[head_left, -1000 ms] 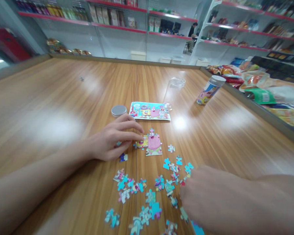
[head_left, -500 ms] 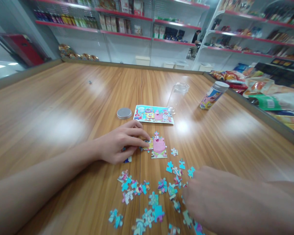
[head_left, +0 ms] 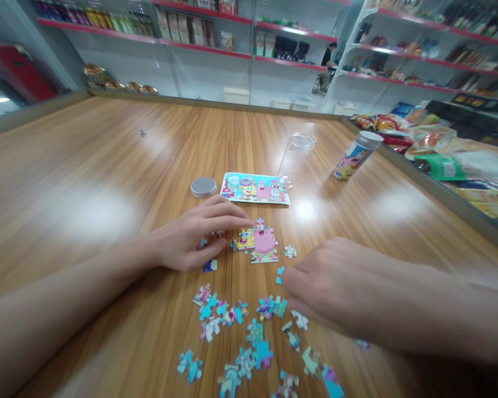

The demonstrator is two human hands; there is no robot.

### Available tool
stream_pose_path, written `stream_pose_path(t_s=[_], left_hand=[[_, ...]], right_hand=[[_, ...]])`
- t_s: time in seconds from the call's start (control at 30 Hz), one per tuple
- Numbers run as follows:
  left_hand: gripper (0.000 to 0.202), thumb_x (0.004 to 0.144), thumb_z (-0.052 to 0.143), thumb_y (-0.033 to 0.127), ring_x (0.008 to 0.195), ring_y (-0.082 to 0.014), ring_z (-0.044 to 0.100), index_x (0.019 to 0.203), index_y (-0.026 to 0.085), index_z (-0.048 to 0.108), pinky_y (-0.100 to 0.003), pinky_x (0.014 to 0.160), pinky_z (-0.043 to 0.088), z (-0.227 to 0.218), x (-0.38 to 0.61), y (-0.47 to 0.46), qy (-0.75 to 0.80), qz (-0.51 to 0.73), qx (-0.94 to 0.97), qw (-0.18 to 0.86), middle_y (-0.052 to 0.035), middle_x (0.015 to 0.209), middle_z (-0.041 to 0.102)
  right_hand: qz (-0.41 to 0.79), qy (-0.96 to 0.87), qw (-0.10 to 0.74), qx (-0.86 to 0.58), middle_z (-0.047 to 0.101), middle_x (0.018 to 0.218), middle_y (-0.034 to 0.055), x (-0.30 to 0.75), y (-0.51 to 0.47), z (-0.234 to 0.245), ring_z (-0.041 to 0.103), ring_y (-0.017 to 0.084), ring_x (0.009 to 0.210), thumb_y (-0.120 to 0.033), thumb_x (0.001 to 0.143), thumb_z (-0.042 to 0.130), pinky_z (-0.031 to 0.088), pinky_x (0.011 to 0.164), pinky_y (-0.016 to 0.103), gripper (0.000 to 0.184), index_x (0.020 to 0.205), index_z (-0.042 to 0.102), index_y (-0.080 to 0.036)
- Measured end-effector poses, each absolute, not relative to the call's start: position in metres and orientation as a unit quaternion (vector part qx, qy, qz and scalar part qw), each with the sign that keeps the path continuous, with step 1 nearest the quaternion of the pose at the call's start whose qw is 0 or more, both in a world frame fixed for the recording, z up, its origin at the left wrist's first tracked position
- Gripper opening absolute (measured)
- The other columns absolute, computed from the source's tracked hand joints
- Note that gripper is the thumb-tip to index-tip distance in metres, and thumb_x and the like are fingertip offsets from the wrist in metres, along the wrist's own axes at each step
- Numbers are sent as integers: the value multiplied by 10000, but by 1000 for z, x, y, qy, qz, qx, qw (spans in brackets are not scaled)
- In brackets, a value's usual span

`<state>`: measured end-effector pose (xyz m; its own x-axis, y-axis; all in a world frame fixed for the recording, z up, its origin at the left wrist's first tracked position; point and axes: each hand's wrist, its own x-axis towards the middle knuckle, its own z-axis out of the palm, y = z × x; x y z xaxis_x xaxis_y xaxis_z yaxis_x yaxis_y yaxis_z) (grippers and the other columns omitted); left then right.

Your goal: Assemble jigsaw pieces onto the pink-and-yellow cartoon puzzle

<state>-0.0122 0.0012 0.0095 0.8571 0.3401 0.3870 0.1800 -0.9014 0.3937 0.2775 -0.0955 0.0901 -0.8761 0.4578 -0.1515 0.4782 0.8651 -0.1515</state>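
Flat-fingered left hand [head_left: 188,244] should pin the joined pieces [head_left: 260,244] at centre while the curled right hand [head_left: 330,287], grip hidden, sifts loose pieces [head_left: 232,316] gently.

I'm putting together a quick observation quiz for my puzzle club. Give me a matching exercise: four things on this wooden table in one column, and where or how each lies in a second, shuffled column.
Things
1. round silver metal lid
2. clear lidless plastic jar
3. rectangular cartoon picture card
4. joined pink-and-yellow puzzle patch

Places
A. at the fingertips of the left hand
B. flat between the lid and the clear jar
C. just left of the card
D. standing open at the card's far right corner

Pairs: 1-C, 2-D, 3-B, 4-A
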Motion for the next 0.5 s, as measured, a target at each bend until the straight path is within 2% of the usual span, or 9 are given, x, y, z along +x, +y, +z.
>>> stream_pose_path(t_s=[0.07,0.17,0.3,0.5], left_hand=[[554,854,558,116,1213,-276,529,1394,233,523,-495,1055,440,9,-12,2,138,227,949,172,-119,1333,589],[524,860,564,125,1196,-274,537,1371,238,542,-488,1039,447,8,-12,3,136,228,950,166,-116,1321,595],[491,881,560,128,1172,-260,553,1359,245,554,-466,1022,459,7,-12,4,143,239,948,155,-110,1286,612],[433,913,541,143,1121,-239,575,1333,241,576,-429,996,485,7,-11,2,167,261,940,141,-106,1221,636]], right_hand=[[-70,958,65,272,591,637,-4,279,-82,93,372,92,523,-77,915,538,182,557,287,176,781,617,-160],[-59,947,96,302,592,633,4,283,-73,93,433,92,547,-65,896,555,194,567,274,180,750,616,-149],[-82,942,112,306,629,672,19,279,-75,88,483,103,571,-231,917,634,192,558,266,171,766,648,-151],[-122,942,135,283,622,644,19,267,-74,84,389,85,525,-259,919,624,170,532,255,209,749,665,-145]])
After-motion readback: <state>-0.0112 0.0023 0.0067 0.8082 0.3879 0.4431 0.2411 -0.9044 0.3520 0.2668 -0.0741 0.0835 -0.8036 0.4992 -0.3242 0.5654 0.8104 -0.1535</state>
